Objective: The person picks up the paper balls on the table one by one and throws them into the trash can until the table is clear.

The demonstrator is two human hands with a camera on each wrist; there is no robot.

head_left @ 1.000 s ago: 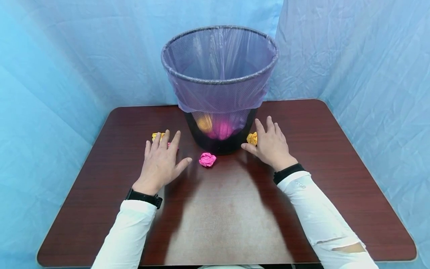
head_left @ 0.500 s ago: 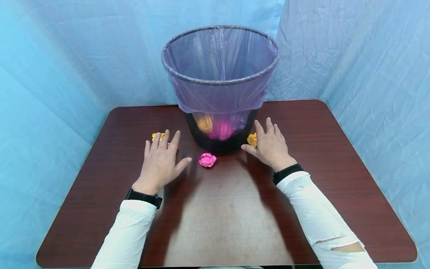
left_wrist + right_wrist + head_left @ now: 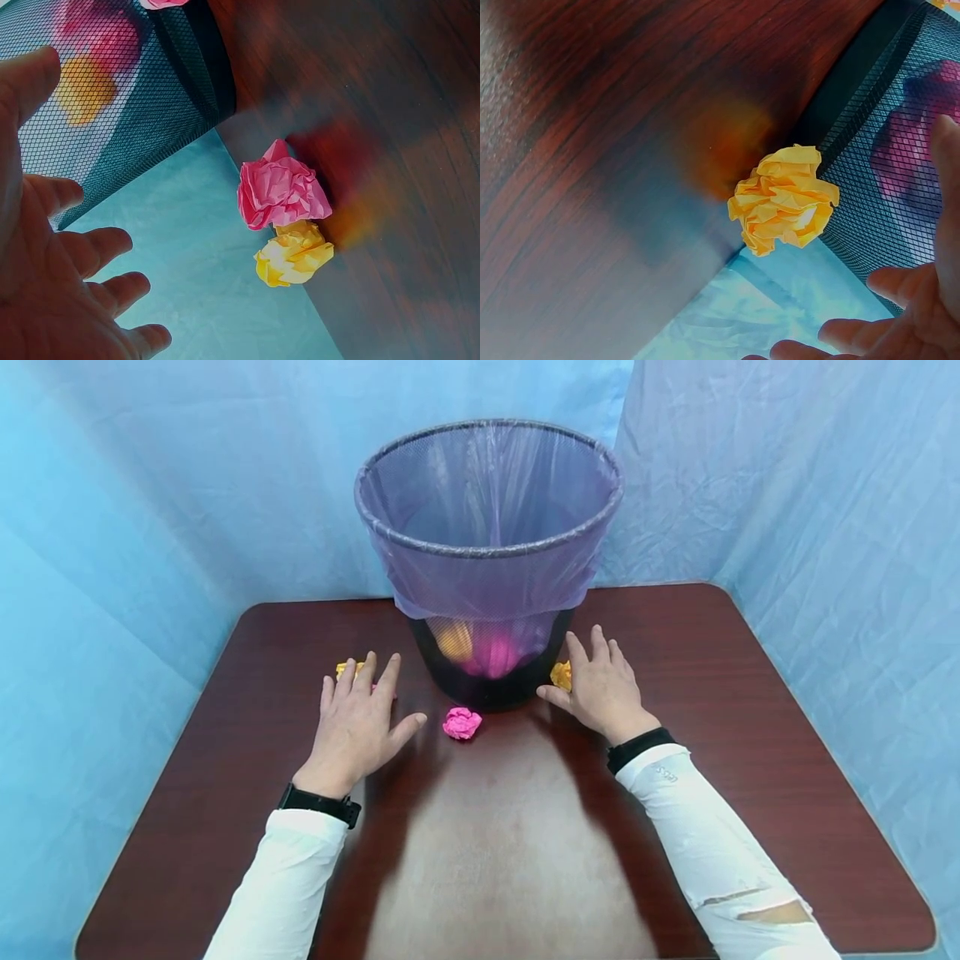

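My left hand (image 3: 354, 727) hovers over the table with fingers spread, holding nothing. Just past its fingertips lie a crumpled yellow paper ball (image 3: 294, 255) and a crumpled pink paper ball (image 3: 281, 187), side by side; in the head view the fingers partly cover both. My right hand (image 3: 603, 693), also spread and bare of any object, is beside a yellow-orange paper ball (image 3: 784, 201) at the foot of the mesh wastebasket (image 3: 491, 693). Between the hands another pink paper ball (image 3: 462, 724) rests in front of the basket. Yellow and pink balls show through the mesh.
The wastebasket stands upright at the table's back middle, with a translucent purple bag (image 3: 487, 577) folded over its rim. The dark wooden table (image 3: 750, 827) has rounded corners. Blue cloth (image 3: 150, 485) hangs behind and at both sides.
The head view has tilted very slightly, so basket and balls appear a little lower. Both hands keep nearly the same place and pose; no ball has been taken.
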